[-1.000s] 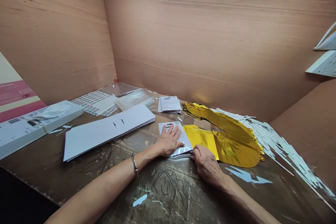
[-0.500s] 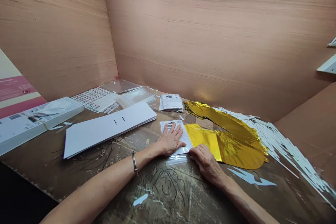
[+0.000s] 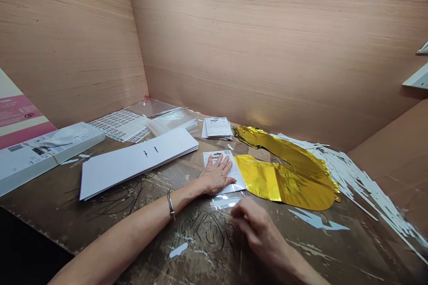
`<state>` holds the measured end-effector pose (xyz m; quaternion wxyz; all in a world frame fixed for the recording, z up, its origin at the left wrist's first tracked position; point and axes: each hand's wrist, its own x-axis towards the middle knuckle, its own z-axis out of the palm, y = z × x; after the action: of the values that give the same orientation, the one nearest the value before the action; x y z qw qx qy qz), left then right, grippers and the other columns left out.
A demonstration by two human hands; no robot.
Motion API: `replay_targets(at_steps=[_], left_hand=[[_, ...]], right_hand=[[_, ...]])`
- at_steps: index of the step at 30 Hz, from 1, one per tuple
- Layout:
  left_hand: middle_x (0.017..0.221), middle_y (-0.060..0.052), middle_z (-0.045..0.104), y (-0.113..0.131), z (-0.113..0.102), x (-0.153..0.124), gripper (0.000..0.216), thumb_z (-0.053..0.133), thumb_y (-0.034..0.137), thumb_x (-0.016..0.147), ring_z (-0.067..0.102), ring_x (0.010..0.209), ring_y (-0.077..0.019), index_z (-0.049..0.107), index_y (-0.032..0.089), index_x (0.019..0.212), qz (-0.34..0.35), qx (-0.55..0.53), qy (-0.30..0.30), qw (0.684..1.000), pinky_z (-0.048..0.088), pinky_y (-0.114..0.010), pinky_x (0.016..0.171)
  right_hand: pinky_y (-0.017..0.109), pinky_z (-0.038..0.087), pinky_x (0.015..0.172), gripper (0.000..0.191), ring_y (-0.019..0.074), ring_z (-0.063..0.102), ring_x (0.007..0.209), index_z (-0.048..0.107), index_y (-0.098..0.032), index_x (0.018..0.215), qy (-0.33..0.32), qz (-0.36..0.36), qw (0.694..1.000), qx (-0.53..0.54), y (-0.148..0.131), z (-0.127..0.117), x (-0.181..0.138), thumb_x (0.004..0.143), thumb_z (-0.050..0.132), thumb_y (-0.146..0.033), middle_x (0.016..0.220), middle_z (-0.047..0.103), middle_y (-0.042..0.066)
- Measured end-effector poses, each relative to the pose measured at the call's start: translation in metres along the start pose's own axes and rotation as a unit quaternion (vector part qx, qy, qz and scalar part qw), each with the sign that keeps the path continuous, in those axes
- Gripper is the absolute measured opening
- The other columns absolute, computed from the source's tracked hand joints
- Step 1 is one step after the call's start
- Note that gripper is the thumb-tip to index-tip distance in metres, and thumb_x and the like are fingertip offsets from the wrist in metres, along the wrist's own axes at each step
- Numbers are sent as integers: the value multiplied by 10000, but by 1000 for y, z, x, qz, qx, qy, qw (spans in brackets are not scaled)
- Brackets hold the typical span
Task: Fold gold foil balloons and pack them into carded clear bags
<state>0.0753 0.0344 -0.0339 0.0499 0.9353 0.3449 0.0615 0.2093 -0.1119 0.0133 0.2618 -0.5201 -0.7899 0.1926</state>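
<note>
My left hand (image 3: pixel 217 177) lies flat with fingers spread on a white printed card (image 3: pixel 238 181) inside a clear plastic bag. The bag's transparent flap (image 3: pixel 222 202) sticks out toward me below the card. Just right of the flap, my right hand (image 3: pixel 256 222) hovers with its fingers curled in a pinch, slightly blurred. Whatever is between those fingertips, if anything, is hidden. Flat gold foil balloons (image 3: pixel 301 182) lie right of the card, one edge touching it.
Behind are a stack of packed cards (image 3: pixel 216 128), clear bags (image 3: pixel 174 122) and sticker sheets (image 3: pixel 117 124). Long white cards (image 3: pixel 133 164) and a banded box (image 3: pixel 47 156) stand left. White sticks (image 3: pixel 361 182) pile up right. Black threads (image 3: pixel 210 229) and paper scraps (image 3: pixel 179 250) litter the near table.
My right hand has come off the bag's lower right corner and moved toward me, fingers still curled. The left hand stays pressed on the card. The view has shifted slightly.
</note>
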Motion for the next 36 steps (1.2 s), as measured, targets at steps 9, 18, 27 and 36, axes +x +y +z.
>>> replay_targets(at_steps=[9,18,27,36], left_hand=[[1411,-101,144,1,-2,0,675,100,578,822,16,1289,-285,214,146,1328,1,3,-5,1000,3,-544,990],[1412,-91,146,0,3,1,680,85,583,818,18,1288,-286,199,152,1332,-1,13,-1,1000,2,-550,988],[1413,-101,132,0,0,1,685,80,584,818,13,1288,-287,191,148,1335,1,9,-14,1000,5,-561,982],[1412,-98,140,2,-6,-3,658,113,571,827,7,1291,-271,199,158,1332,14,3,-21,1000,0,-533,995]], right_hand=[[302,343,644,202,169,414,721,549,-143,736,63,-80,975,-198,65,3,10,844,379,-144,728,514,62],[305,346,638,122,169,414,706,480,-152,736,57,-65,978,-192,61,1,19,809,393,-107,729,512,60],[309,359,632,107,179,432,698,471,-163,789,33,-62,984,-165,60,6,19,814,381,-111,727,522,57],[267,421,586,153,141,483,672,455,-174,761,15,40,999,5,-5,18,12,735,419,-27,729,536,24]])
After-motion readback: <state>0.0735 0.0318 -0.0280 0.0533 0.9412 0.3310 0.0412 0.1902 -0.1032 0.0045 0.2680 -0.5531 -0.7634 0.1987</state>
